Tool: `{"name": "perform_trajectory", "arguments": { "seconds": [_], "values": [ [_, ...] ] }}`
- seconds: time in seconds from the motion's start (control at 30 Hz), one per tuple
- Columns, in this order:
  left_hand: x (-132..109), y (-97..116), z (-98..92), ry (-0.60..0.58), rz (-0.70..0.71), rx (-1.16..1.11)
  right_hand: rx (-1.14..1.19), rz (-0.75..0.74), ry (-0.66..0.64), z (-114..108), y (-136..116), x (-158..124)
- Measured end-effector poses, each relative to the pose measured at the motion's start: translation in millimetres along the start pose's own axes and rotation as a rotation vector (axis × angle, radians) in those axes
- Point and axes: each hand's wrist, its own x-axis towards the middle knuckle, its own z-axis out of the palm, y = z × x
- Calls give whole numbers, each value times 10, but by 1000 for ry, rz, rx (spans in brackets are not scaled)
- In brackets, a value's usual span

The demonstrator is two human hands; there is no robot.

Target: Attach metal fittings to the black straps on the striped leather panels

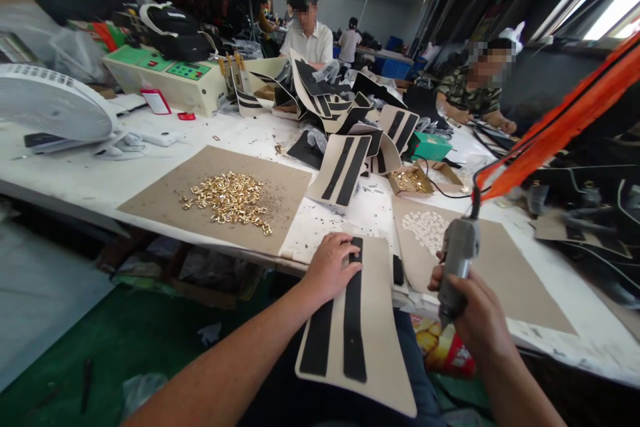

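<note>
My left hand lies on the top end of a cream panel with two black stripes, fingers curled over its edge at the table's front. The panel slopes down from the table onto my lap. My right hand is wrapped round a grey handheld power tool, tip pointing down, its cable running up to an orange strap. A pile of small white pieces lies on brown card just beyond the tool.
A heap of gold metal fittings sits on a brown card at left. More striped panels are stacked mid-table. A white fan and a green-topped machine stand at left. Two people sit across the white table.
</note>
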Motion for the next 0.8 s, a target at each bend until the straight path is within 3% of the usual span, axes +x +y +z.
{"name": "perform_trajectory", "arguments": {
  "seconds": [0.07, 0.2, 0.37, 0.53, 0.8],
  "values": [
    [3, -6, 1, -7, -5, 0, 201, -55, -67, 273, -169, 49],
    [19, -3, -4, -20, -22, 4, 272, -152, -143, 913, -399, 236],
    [27, 5, -3, -30, -46, -21, 298, -250, -143, 1435, -365, 395],
    [35, 22, -36, -49, -66, -50, 266, -276, -189, 1561, -223, 452],
    [61, 22, -50, -75, -68, -54, 186, -291, -236, 1521, -193, 471]
  ]
}}
